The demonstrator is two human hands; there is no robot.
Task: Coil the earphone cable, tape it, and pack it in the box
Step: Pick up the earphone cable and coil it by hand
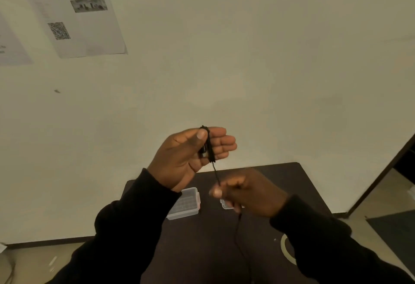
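Observation:
My left hand [190, 155] is raised above the table, palm toward me, fingers nearly straight. The black earphone cable [210, 146] is wound in several loops around those fingers, and the thumb presses it in place. A strand runs down from the coil to my right hand [244, 191], which pinches it between thumb and fingers; that hand is blurred. The loose end of the cable hangs below it over the dark table [202, 238]. A clear plastic box [186, 204] sits on the table under my left wrist. A roll of tape [286, 249] lies at the right, partly hidden by my right sleeve.
A second clear plastic piece [225, 204], perhaps a lid, lies behind my right hand. The table stands against a plain wall with printed sheets [74, 11] stuck at the upper left. A dark door frame [386, 171] and floor lie to the right.

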